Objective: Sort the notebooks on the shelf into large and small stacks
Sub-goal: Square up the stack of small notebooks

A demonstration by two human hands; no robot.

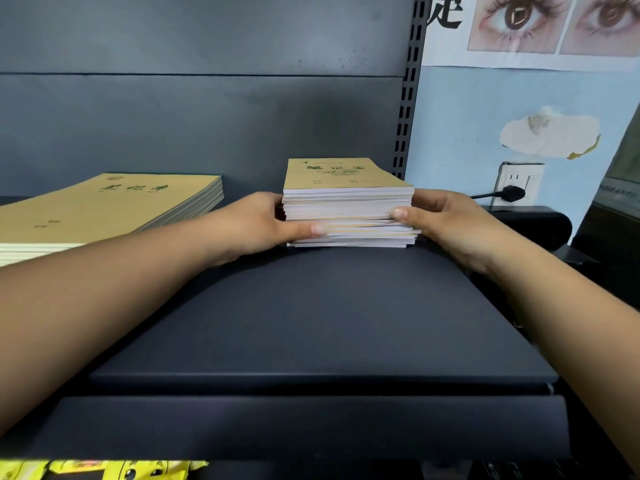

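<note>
Both hands' grip, left hand (263, 220) and right hand (440, 220), pinches the small stack (348, 209); squeezing evenly should square its ragged lower edges.

One view only, from a wide-angle camera on the person's head. It faces forward and slightly down at the dark shelf (311, 306), close enough that both forearms reach in from the bottom corners toward it. The shelf's front lip runs across the lower frame, its back panel fills the top, and the lines bow outward near the edges.
</note>
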